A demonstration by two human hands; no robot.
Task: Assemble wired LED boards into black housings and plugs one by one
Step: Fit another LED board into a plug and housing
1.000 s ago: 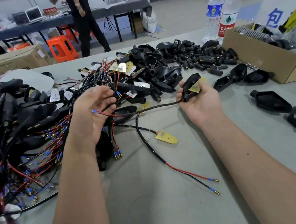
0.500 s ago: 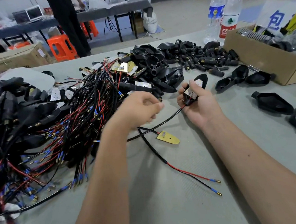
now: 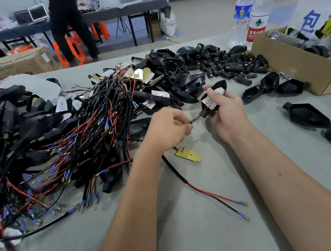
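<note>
My right hand (image 3: 227, 111) grips a black housing (image 3: 219, 85) with a white LED board (image 3: 209, 102) lying inside it, thumb on the board. Red and black wires (image 3: 196, 118) leave the housing's narrow neck. My left hand (image 3: 166, 128) pinches those wires just left of the neck. A second wired LED board (image 3: 188, 155), gold side up, lies on the table below my hands, its cable (image 3: 183, 180) running to the lower right.
A tangle of wired boards (image 3: 74, 142) covers the left of the table. Loose black housings (image 3: 176, 70) and plugs (image 3: 232, 67) are heaped at the back, more housings (image 3: 307, 114) on the right. A cardboard box (image 3: 293, 67) and two water bottles (image 3: 251, 17) stand far right.
My left hand has come from the wire pile over to the housing and now pinches the wires at its neck. The board has turned from gold side to white side up in the housing.
</note>
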